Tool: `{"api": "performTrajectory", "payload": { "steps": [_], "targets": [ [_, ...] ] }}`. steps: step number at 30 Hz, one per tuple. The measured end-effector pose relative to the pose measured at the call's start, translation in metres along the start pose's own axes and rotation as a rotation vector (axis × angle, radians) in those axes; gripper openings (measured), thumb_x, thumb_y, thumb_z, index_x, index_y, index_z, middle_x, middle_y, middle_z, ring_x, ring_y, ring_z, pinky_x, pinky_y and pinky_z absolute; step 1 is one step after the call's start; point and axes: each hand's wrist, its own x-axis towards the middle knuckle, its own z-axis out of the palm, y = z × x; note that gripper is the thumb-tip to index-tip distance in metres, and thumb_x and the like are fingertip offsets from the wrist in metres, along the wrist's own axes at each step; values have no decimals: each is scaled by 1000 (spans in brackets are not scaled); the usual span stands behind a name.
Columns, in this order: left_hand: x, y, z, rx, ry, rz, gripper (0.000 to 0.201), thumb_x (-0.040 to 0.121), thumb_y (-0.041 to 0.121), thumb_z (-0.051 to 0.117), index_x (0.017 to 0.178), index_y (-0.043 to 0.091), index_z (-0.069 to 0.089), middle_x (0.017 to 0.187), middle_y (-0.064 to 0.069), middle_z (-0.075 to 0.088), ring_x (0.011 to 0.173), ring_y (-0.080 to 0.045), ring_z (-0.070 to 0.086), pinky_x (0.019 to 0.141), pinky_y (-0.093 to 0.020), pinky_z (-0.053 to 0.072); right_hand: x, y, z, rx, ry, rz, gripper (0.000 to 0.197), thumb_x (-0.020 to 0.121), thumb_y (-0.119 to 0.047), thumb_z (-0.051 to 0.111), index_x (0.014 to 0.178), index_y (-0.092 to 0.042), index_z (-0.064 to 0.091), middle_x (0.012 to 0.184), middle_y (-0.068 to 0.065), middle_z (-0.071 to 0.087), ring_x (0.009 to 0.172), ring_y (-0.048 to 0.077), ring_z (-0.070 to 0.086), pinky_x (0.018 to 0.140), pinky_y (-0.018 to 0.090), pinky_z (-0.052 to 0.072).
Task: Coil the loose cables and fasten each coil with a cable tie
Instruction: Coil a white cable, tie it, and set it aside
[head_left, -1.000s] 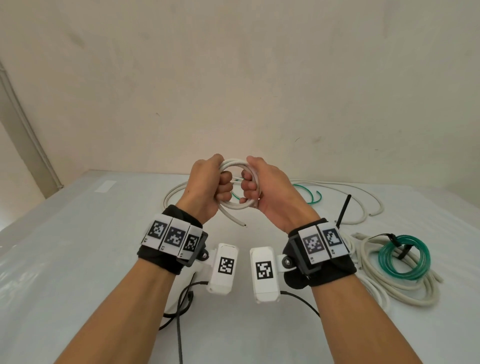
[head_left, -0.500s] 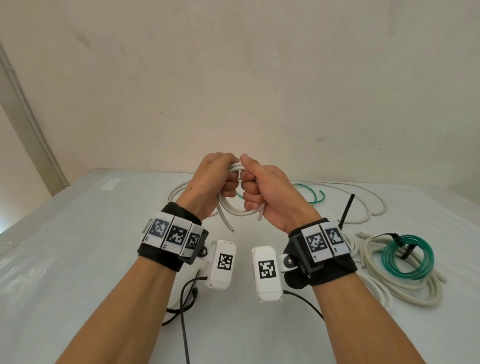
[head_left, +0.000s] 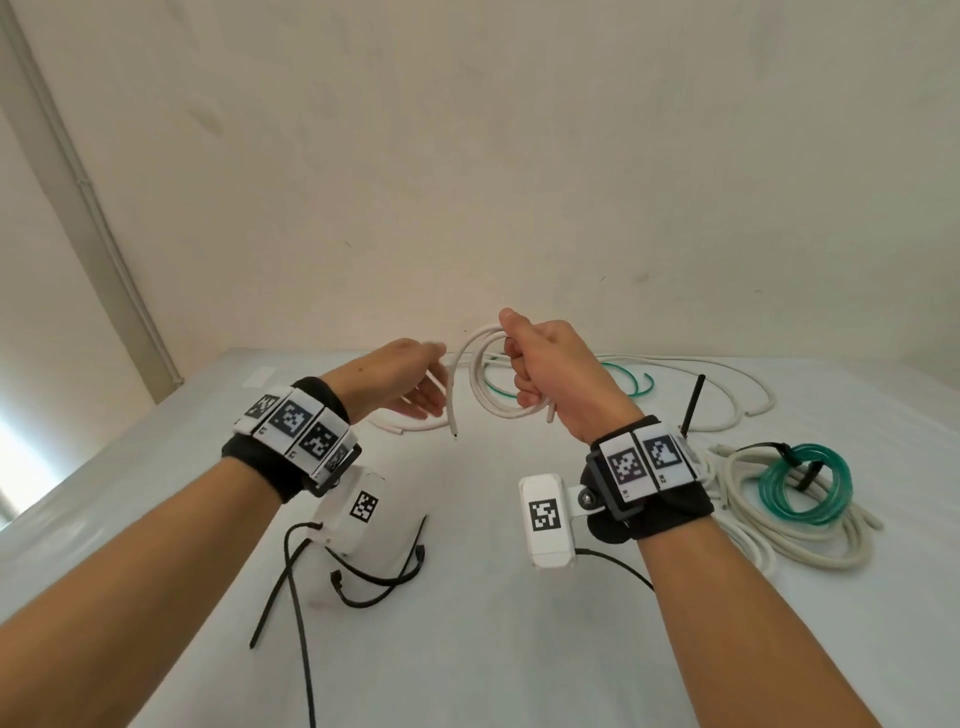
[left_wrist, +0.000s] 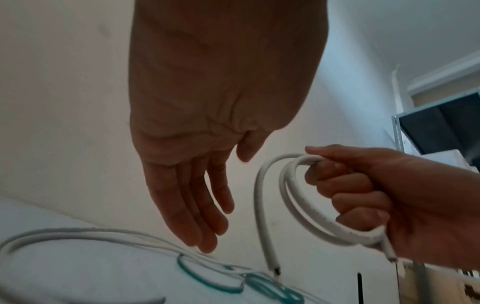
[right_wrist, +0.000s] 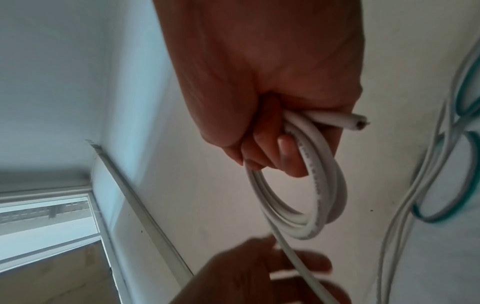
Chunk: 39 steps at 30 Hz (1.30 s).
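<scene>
- We held our right hand (head_left: 550, 374) up above the table (head_left: 519, 623), with its fingers (left_wrist: 345, 185) curled tight around a small white cable coil (head_left: 488, 384).
- The coil was made of a few round loops, smooth and a bit stiff, and it hung down just under our curled fingers.
- Our thumb pressed on top of the loops where they went into the fist.
- One cut end of the cable (right_wrist: 436, 123) stuck out of the fist near the little finger, and it looked hollow and dark inside.
- The other end (head_left: 453, 415) hung straight down beside the loops, between our two hands.
- Our left hand (head_left: 400, 382) was just beside the coil, with its fingers (left_wrist: 197, 216) straight, close together and pointing down.
- That hand held nothing, and in the left wrist view it did not touch the coil.
- Past our fingers, long loose white cables (head_left: 727, 384) and a thin green wire (head_left: 628, 376) lay in big soft curves on the table.
- Off to the right of our right hand lay a finished bundle (head_left: 800, 514) of thick cream cable and shiny green tubing, with a black tie (head_left: 789, 457) around it.
- Under our left wrist, thin black ties (head_left: 374, 577) lay on the smooth white table.
</scene>
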Motion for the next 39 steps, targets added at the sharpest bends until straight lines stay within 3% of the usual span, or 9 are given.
{"api": "performTrajectory", "payload": {
  "steps": [4,7,9,14,19,27,32,36,39],
  "targets": [
    [-15,-17,0,514,-203,-44,34,102,39,59,101,8,73,87,-2,71,75,-14,66,68,-27,56,-1,1,-1,-82,-9,-4,43,107,-43,48,73,-17,46,51,-8,28,45,14,25,47,27,34],
    [-23,-27,11,806,-340,-111,41,89,54,73,91,13,76,83,2,73,74,-12,65,67,-23,53,-1,6,2,-154,-19,-2,44,105,-48,48,72,-19,46,52,-7,28,45,15,26,52,31,36],
    [-24,-33,17,854,-365,-122,37,87,49,76,90,13,78,81,3,74,72,-10,66,65,-21,52,-1,7,4,-179,-24,-2,44,104,-49,49,72,-19,47,51,-7,29,43,14,28,53,31,37],
    [-23,-37,22,767,-309,-91,16,89,27,75,90,11,78,84,-2,79,72,-9,70,66,-21,57,-2,10,3,-211,-47,2,43,102,-54,49,78,-18,50,51,-7,30,41,14,31,60,38,35],
    [-17,-24,11,566,-200,-73,19,96,19,66,97,2,75,85,-8,80,82,-20,79,77,-31,64,0,13,-1,-220,-39,-10,42,105,-49,49,84,-12,50,52,-7,28,46,15,27,51,31,36],
    [-11,2,-14,107,80,116,15,100,14,64,101,0,69,87,-16,79,80,-28,79,63,-28,62,10,26,-7,-263,87,-22,47,105,-50,48,79,-11,51,52,-6,32,50,17,35,53,31,46],
    [-20,22,-17,-180,43,302,17,100,18,67,102,1,67,91,-22,75,82,-27,78,63,-24,60,15,35,-7,-216,158,-49,51,104,-57,45,78,-13,53,49,-8,34,44,13,41,64,38,47],
    [-24,35,-8,-264,24,430,26,102,17,64,108,-8,62,94,-25,74,90,-37,77,75,-31,64,14,36,-4,-242,198,-172,53,104,-59,43,70,-19,44,55,-8,30,59,18,37,65,38,39],
    [-27,42,-2,-317,44,523,27,103,18,62,109,-9,59,98,-28,74,89,-35,77,82,-33,64,15,36,-1,-214,196,-243,54,104,-60,43,67,-20,38,59,-9,29,61,17,31,65,39,33]
  ]
}}
